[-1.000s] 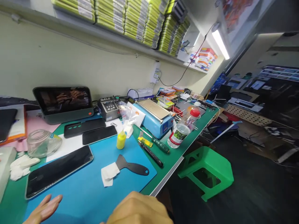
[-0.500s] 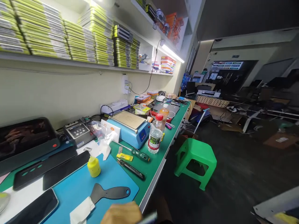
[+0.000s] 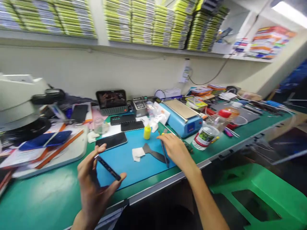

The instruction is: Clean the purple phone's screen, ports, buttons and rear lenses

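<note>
The left hand (image 3: pixel 90 180) has a dark phone (image 3: pixel 107 168) pinched edge-on between thumb and fingers, tilted over the near left part of the blue mat (image 3: pixel 129 172) on the table (image 3: pixel 52 191). Right hand (image 3: pixel 176 148) is over on the mat's right side, fingers closed on the top of a slim dark thing (image 3: pixel 164 151) near the black scraper (image 3: pixel 153 153), can't tell what it is from here tbh. Another phone (image 3: pixel 112 140) lies flat just beyond the left fingertips.
</note>
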`<state>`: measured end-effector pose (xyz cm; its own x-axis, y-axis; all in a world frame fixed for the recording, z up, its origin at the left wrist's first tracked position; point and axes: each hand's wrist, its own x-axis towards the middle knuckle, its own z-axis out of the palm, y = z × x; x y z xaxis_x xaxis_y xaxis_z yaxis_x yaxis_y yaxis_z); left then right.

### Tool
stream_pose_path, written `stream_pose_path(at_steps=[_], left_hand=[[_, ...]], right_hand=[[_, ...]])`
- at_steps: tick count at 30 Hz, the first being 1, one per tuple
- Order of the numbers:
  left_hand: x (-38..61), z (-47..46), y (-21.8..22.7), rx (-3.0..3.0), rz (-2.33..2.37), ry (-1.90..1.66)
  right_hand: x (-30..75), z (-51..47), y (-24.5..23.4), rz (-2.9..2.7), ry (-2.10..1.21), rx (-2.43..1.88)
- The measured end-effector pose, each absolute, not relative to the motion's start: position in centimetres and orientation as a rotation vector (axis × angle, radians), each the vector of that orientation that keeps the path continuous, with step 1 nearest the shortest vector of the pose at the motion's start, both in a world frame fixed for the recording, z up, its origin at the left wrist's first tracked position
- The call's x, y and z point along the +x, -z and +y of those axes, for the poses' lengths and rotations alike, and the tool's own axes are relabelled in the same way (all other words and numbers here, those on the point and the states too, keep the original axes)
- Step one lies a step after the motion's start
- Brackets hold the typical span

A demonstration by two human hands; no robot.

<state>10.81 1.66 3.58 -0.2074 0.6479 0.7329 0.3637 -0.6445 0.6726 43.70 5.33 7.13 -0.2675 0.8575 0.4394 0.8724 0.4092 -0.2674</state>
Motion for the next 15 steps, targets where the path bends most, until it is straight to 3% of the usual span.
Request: stream_pose_path(at_steps=[8,15], left_hand=[[9.3,1.1,-6.7,2.020,0.979,-2.194],[7.1,0.6,-8.3,2.037,0.774,-2.265]], right_hand=[[45.9,7.0,-3.8,-2.162,0.164,-1.537],[43.3,-6.9,0.3,-2.029,0.426,-1.474]])
